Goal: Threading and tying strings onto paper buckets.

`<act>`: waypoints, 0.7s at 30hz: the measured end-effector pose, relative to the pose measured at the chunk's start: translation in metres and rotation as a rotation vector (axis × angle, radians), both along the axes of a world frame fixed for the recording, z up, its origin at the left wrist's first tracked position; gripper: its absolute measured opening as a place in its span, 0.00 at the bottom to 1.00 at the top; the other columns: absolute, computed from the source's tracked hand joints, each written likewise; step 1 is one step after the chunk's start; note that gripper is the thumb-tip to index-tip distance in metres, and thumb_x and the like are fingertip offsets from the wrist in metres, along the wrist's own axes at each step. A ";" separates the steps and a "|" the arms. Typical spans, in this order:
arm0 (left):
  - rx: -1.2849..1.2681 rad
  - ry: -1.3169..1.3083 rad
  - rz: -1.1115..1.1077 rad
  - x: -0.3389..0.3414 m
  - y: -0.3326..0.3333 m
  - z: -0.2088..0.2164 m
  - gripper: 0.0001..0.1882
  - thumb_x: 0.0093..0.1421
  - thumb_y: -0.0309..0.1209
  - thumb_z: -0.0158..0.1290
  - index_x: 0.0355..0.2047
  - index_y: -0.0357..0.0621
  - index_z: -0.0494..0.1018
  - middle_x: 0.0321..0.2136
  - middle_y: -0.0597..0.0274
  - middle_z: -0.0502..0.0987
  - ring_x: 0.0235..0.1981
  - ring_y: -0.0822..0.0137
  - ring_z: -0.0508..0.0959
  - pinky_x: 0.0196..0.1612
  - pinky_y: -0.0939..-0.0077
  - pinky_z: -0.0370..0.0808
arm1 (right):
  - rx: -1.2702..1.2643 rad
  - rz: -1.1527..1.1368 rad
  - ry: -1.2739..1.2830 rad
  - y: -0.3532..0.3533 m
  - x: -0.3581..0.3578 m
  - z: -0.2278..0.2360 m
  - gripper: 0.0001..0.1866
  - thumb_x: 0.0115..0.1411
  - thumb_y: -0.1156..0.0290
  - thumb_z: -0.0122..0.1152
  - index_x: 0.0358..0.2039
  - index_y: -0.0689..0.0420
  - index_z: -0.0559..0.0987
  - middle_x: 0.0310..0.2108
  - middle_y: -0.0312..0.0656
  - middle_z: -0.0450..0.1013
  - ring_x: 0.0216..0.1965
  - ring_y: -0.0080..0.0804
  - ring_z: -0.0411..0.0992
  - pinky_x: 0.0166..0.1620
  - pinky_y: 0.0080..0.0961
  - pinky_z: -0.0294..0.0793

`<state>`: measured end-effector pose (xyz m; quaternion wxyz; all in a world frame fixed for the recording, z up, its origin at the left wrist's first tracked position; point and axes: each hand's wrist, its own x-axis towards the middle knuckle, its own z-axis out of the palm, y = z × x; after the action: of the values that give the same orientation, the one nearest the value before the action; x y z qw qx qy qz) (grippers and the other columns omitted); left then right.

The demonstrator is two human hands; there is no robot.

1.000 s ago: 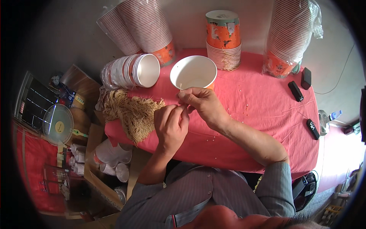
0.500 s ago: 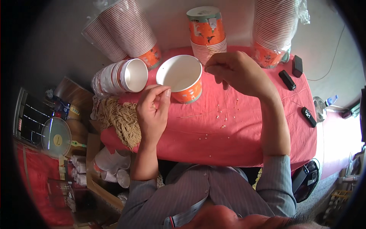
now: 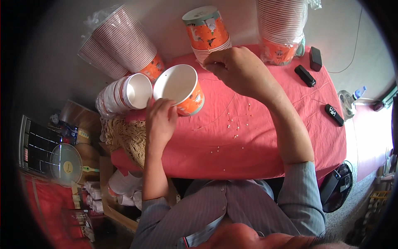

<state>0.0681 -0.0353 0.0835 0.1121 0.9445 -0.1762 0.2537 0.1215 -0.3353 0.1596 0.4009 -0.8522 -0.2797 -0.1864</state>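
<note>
Between my hands a white-lined orange paper bucket (image 3: pixel 176 85) stands upright on the red cloth (image 3: pixel 257 153). My left hand (image 3: pixel 161 120) is at its near left rim, fingers bent but loosely apart; nothing shows in them. Beyond the bucket's right side, my right hand (image 3: pixel 236 68) is raised with its fingers pinched together, in front of an upturned stack of orange buckets (image 3: pixel 209 35). What the pinch holds is too small to make out. A thin thread (image 3: pixel 226 108) runs across the cloth below. Several tiny pale and reddish beads (image 3: pixel 234 125) lie scattered there.
Wrapped bucket stacks stand at the back left (image 3: pixel 124 39) and back right (image 3: pixel 282 25). More white cups (image 3: pixel 139 91) lie sideways above a beige cord bundle (image 3: pixel 124 137). Black devices (image 3: pixel 305 76) sit at right. A cardboard box (image 3: pixel 108 195) is at lower left.
My left hand has moved down and left, its thumb-and-finger pinch loosened, toward the bucket's near rim. The right hand has moved left in the picture, still pinched. The whole view has shifted slightly.
</note>
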 end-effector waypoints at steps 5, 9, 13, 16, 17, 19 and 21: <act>-0.008 0.045 0.041 -0.005 0.001 0.011 0.14 0.63 0.29 0.66 0.47 0.41 0.80 0.43 0.53 0.85 0.51 0.50 0.83 0.74 0.47 0.65 | 0.014 0.000 -0.086 0.007 0.008 -0.013 0.09 0.67 0.69 0.62 0.37 0.56 0.89 0.30 0.49 0.83 0.34 0.52 0.83 0.38 0.49 0.81; -0.107 0.068 -0.051 0.006 -0.020 0.007 0.17 0.64 0.32 0.67 0.51 0.39 0.81 0.47 0.50 0.85 0.51 0.48 0.83 0.64 0.51 0.73 | -0.054 0.036 -0.068 0.014 0.013 -0.024 0.09 0.67 0.68 0.63 0.37 0.56 0.89 0.31 0.51 0.84 0.35 0.52 0.83 0.39 0.48 0.82; -0.100 0.131 -0.081 0.021 -0.028 0.000 0.15 0.67 0.32 0.64 0.49 0.35 0.81 0.43 0.44 0.86 0.46 0.44 0.85 0.56 0.51 0.77 | -0.121 0.018 0.040 0.014 0.008 -0.016 0.11 0.67 0.67 0.63 0.43 0.55 0.90 0.35 0.47 0.86 0.37 0.50 0.84 0.45 0.46 0.83; -0.240 0.205 -0.080 0.020 -0.030 0.003 0.13 0.68 0.28 0.61 0.49 0.32 0.80 0.42 0.41 0.85 0.45 0.43 0.85 0.55 0.53 0.78 | -0.115 0.002 0.037 0.014 0.009 -0.014 0.11 0.67 0.67 0.63 0.43 0.54 0.90 0.34 0.47 0.85 0.36 0.49 0.84 0.44 0.46 0.83; -0.370 0.214 -0.078 0.015 -0.029 0.007 0.13 0.69 0.26 0.59 0.50 0.30 0.80 0.42 0.39 0.85 0.46 0.42 0.86 0.54 0.56 0.79 | -0.111 0.000 0.039 0.016 0.009 -0.015 0.11 0.67 0.67 0.63 0.43 0.54 0.90 0.34 0.47 0.85 0.36 0.49 0.84 0.44 0.46 0.83; -0.424 0.239 -0.032 0.012 -0.021 0.010 0.13 0.70 0.23 0.56 0.52 0.30 0.80 0.43 0.41 0.86 0.47 0.48 0.87 0.52 0.62 0.80 | -0.039 0.036 -0.038 0.023 0.013 -0.023 0.10 0.67 0.67 0.64 0.42 0.55 0.90 0.33 0.46 0.85 0.35 0.48 0.84 0.42 0.44 0.83; -0.513 0.252 -0.066 0.012 -0.010 0.012 0.14 0.71 0.22 0.54 0.54 0.30 0.80 0.41 0.52 0.87 0.41 0.63 0.85 0.49 0.68 0.79 | 0.007 0.081 -0.017 0.035 0.021 -0.033 0.10 0.66 0.68 0.65 0.42 0.54 0.90 0.32 0.46 0.85 0.35 0.48 0.84 0.41 0.43 0.83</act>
<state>0.0797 -0.0452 0.0955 0.3765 0.9031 -0.1217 0.1668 0.1427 -0.2999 0.1262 0.4087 -0.8372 -0.3166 -0.1784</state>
